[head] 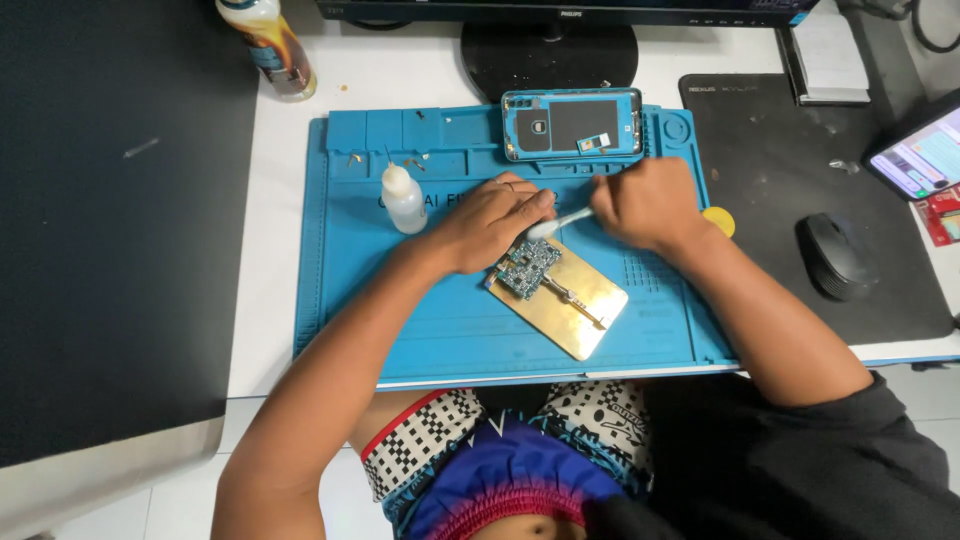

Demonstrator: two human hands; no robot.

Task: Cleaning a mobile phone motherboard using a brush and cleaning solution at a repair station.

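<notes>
Head view, looking down at a white desk. Small blue-green circuit board [527, 266] sits clamped at the upper left end of a flat gold-coloured metal holder plate [575, 305], which lies tilted on a blue silicone work mat [400, 310] near the mat's middle.

Right hand [648, 203] is closed around the handle of a thin white brush-like tool [558, 222]; the tool's pale tip lies just above the board's upper edge. Whether the tip touches the board cannot be told. Left hand [492, 220] rests palm down on the mat, fingers [530, 207] curled loosely and bunched at the tool's tip and the board's top corner; it seems to steady the board, grip not clear.

Containers: small clear plastic dropper bottle with a needle tip [404, 196] stands upright on the mat, just left of the left hand, contents pale. A few tiny loose parts lie in the mat's shallow upper tray sections.

Opened phone back shell with blue frame [572, 124] lies at the mat's top edge, just above both hands.

Further out: black round monitor stand [548, 55] behind the phone shell; clear bottle with an orange label [268, 42] top left; black computer mouse [832, 256] on a dark mouse pad [780, 150] to the right; small yellow disc [719, 219] by the right wrist.
</notes>
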